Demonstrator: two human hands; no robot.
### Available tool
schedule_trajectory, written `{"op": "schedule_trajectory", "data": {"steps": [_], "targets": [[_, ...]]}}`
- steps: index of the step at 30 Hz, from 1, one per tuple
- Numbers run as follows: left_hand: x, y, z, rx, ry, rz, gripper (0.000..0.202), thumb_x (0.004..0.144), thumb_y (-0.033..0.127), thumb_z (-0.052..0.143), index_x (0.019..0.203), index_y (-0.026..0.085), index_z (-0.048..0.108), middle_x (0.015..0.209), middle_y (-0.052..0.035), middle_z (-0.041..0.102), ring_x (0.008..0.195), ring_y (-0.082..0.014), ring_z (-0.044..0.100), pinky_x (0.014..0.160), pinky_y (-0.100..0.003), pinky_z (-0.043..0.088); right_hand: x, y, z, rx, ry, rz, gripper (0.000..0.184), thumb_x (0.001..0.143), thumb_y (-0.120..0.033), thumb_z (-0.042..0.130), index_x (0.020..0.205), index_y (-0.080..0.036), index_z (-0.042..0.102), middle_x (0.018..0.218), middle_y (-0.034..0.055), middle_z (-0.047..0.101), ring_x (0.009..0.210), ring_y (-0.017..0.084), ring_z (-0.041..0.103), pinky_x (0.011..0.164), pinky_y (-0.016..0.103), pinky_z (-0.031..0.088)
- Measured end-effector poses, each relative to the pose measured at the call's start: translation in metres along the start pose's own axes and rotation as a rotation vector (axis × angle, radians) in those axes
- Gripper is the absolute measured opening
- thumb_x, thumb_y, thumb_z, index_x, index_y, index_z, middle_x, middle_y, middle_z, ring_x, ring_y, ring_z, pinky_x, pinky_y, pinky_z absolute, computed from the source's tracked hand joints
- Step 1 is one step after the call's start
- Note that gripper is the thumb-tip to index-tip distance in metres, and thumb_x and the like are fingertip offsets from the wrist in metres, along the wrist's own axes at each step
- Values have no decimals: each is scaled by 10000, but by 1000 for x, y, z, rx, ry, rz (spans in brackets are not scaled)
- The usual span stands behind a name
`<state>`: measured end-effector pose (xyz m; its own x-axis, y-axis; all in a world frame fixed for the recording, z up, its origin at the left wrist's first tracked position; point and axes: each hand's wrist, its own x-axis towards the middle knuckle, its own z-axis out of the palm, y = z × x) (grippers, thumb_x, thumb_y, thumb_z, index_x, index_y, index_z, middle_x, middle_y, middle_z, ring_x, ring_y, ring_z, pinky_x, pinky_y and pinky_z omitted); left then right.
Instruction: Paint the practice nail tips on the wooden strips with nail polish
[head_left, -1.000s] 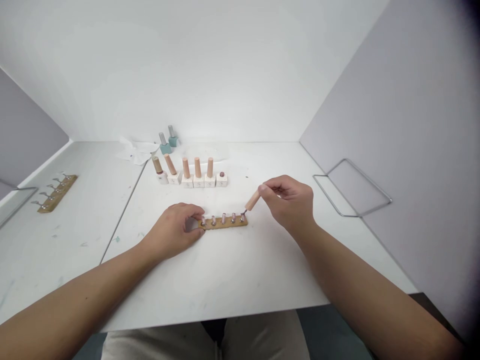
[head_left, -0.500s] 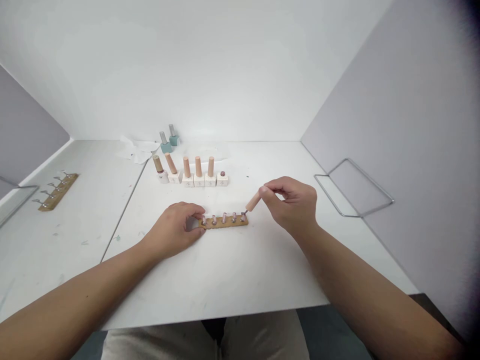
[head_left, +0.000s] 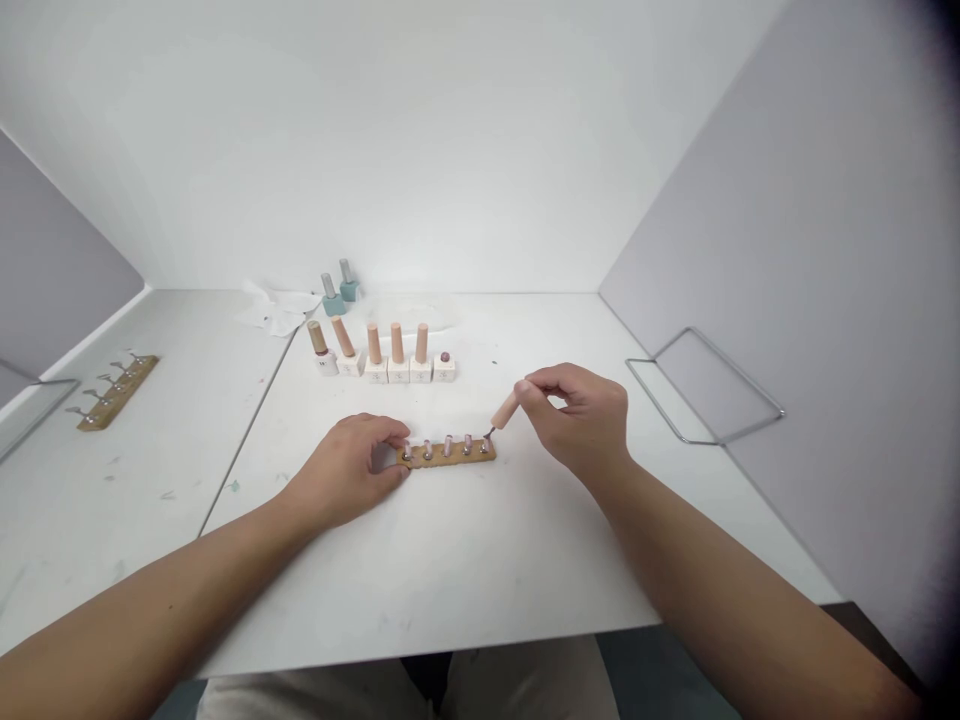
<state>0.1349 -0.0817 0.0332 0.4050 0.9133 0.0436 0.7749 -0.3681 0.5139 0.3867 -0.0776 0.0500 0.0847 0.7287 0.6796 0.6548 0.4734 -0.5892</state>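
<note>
My left hand grips the left end of a wooden nail tip stand, thumb at the near edge and fingers at the far one. Several pinkish nail tips stand in a row along it on metal holders. Pinched by its peach cap in my right hand is a nail polish brush, slanting down to the left. Its bristles touch or hover at the rightmost nail tip; which, I cannot tell. Behind the stand, an uncapped white polish bottle ends a row of capped bottles.
Two teal polish bottles and a crumpled white tissue lie at the back left. Another wooden stand with metal holders is far left. A bent metal wire frame stands on the right by the partition wall.
The camera view has tilted slightly, so everything sits a little lower. The brush tip stays by the rightmost nail tip, with only a slight shift of my right hand.
</note>
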Motion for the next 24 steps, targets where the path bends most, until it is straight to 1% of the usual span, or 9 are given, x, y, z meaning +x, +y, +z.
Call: {"op": "schedule_trajectory", "data": {"steps": [4,7,12,16,19,22,24], "targets": [[0,-2,1,-11,1,9,312,763,324,565,1059,242,616,1061,-41,662,903,-232,606,797,-382,499,0,-2,0,25,50,58,192,785,-162,545,605,-224,570,523,-34,658,529,131,548,442,277,392],[0,-3,1,-18,3,5,313,761,327,566,1058,242,615,1059,-44,659,898,-233,608,794,-383,501,0,-3,-1,86,66,86,169,789,-164,558,631,-222,574,524,-31,661,540,134,560,457,275,404],[-1,-3,2,-25,-6,4,312,765,321,562,1067,257,609,1040,-27,659,864,-219,602,754,-366,497,-1,-2,0,162,14,84,156,779,-159,574,635,-216,583,509,-36,649,525,123,556,470,267,420],[0,-3,2,-10,6,9,302,759,310,568,1053,257,611,1032,-19,662,885,-218,597,759,-357,488,-2,1,0,155,-31,140,140,777,-164,578,645,-210,586,516,-33,649,497,113,531,448,254,401],[0,-2,1,-15,3,-4,309,757,319,572,1058,256,611,1033,-18,660,856,-210,598,731,-341,489,-1,3,-2,139,-79,173,140,761,-160,585,629,-208,577,520,-30,643,475,102,498,441,246,389],[0,-1,1,-14,-7,-22,304,758,328,574,1051,257,614,1025,-17,659,832,-208,598,716,-338,491,-1,2,-3,171,-118,215,149,755,-150,568,617,-207,562,494,-35,610,460,94,464,438,241,372],[0,-1,0,-13,-7,-22,304,758,329,575,1051,258,613,1030,-16,658,850,-211,600,741,-344,490,-1,1,-4,182,-118,265,146,745,-160,574,606,-202,563,500,-36,587,461,86,442,436,236,357]]}}
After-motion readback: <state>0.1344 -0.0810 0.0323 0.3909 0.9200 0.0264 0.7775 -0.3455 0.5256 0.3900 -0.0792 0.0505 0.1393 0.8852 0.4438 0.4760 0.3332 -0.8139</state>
